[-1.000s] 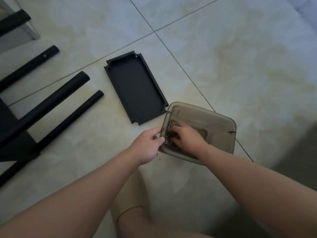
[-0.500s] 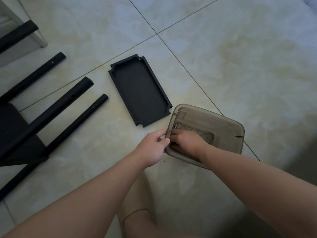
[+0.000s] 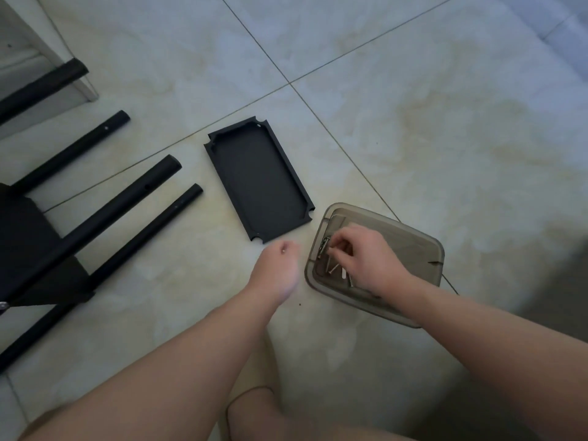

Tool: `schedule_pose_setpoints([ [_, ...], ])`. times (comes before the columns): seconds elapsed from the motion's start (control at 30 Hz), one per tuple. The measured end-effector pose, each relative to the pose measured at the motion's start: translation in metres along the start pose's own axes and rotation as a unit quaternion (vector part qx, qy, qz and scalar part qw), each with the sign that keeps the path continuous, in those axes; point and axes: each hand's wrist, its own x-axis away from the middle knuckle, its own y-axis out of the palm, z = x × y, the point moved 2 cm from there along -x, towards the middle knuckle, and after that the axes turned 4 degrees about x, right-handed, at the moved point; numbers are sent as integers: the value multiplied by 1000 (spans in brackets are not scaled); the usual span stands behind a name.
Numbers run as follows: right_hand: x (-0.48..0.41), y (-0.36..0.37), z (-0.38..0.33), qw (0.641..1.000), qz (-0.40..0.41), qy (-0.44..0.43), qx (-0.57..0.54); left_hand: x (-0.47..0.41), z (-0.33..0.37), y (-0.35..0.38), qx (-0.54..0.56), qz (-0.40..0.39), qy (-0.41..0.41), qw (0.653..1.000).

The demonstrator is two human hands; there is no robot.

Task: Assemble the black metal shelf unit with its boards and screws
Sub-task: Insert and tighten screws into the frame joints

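Picking fasteners, mid-assembly.

Item 1: right hand (image 3: 366, 259), fingers bent down into a smoky plastic tray (image 3: 413, 249) at 4 o'clock. It pinches among the loose screws (image 3: 334, 269) heaped at the tray's 9 o'clock end.

Item 2: left hand (image 3: 280, 272), just beside the tray on its 9 o'clock side, blurred. Fingers are curled with a bright speck at the tips, possibly a screw; whether it grips anything cannot be told.

Item 3: one black board (image 3: 259, 183), loose, lying flat and rim up on the tiled floor (image 3: 413, 90), near centre.

Item 4: black frame (image 3: 28, 243) at 9 o'clock, lying on its side, with its poles (image 3: 127, 205) pointing toward 2 o'clock. One board seemingly fitted.

Status, judged: partly built. The loose board is not yet mounted and there are screws left to drive.
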Motion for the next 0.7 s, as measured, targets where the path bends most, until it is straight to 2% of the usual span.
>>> schedule_pose_setpoints([
  [0.07,5,-19,-25,998,36,-14,-58,9,15,-10,95,43,-52,993],
  [0.1,7,-27,-39,996,47,-26,-78,16,24,-16,150,38,-74,985],
  [0.2,11,-48,-87,988,78,-70,-114,37,46,-39,300,-27,-111,947],
  [0.3,10,-61,-136,981,90,-128,-116,56,62,-71,374,-78,-120,916],
  [0.4,10,-65,-184,972,82,-184,-123,75,74,-107,400,-110,-108,903],
  [0.5,11,-62,-223,958,90,-215,-167,90,74,-145,383,-135,-100,908],
  [0.6,6,-52,-253,956,93,-202,-194,98,62,-189,360,-118,-108,919],
  [0.7,-7,-30,-281,967,36,-180,-176,103,43,-236,344,-87,-105,929],
])
